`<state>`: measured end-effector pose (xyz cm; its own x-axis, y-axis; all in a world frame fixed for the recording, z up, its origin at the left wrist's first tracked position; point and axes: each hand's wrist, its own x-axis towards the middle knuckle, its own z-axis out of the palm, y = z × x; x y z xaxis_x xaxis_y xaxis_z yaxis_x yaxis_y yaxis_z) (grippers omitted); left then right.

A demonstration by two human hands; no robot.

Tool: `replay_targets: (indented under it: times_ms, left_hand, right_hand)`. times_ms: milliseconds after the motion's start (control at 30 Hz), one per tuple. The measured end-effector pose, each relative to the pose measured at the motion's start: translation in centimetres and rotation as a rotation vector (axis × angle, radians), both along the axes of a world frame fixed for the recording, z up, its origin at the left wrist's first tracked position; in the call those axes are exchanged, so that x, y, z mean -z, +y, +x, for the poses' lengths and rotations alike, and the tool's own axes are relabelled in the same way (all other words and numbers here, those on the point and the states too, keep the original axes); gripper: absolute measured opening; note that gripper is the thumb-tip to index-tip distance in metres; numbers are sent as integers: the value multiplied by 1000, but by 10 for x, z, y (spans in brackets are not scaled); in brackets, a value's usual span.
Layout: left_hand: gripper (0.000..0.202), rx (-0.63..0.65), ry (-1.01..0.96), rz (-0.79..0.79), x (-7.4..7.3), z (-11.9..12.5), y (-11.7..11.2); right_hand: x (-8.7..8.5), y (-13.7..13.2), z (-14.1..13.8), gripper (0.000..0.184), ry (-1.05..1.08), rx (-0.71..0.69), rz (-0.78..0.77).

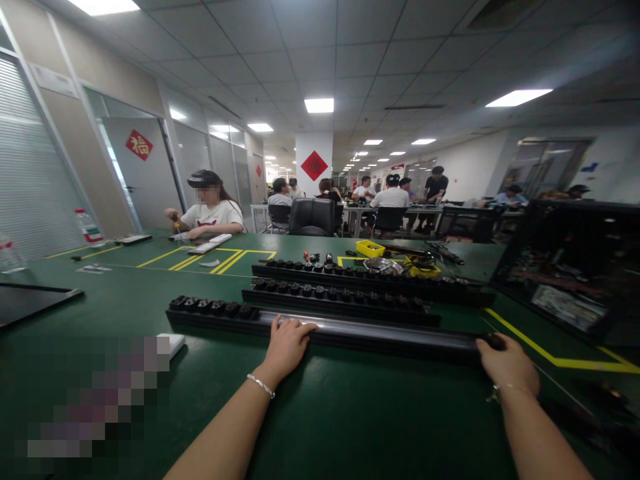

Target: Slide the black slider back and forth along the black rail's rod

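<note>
A long black power strip (370,331) lies across the green table in front of me, with a row of black sockets (215,307) at its left end and a smooth, shiny face along the rest. My left hand (287,347) is curled over the strip's near edge, just right of the sockets, fingers on top. At the strip's right end, my right hand (510,365) is wrapped round it; some of those fingers are hidden. Behind it lie two more black socket strips, a nearer strip (345,303) and a farther strip (380,279).
A yellow tray (370,249) and loose small parts lie at the back. To the right stands an open black case (570,267). A white-ended object (171,345), mostly blurred out, is at left. Across the table (125,287), a co-worker (213,213) handles a tool.
</note>
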<state>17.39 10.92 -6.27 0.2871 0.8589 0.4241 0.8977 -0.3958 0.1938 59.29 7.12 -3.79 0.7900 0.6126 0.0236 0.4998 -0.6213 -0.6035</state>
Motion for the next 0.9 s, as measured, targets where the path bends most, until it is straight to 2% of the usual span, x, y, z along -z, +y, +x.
replay_targets:
  times_ms: [533,900]
  left_hand:
    - [34,11,-6,21,2,-1,1]
    - [34,19,-12,39,4,-2,2]
  right_hand:
    - [1,-1,2,67,28,5,34]
    - [4,4,11,59,25,72,-45]
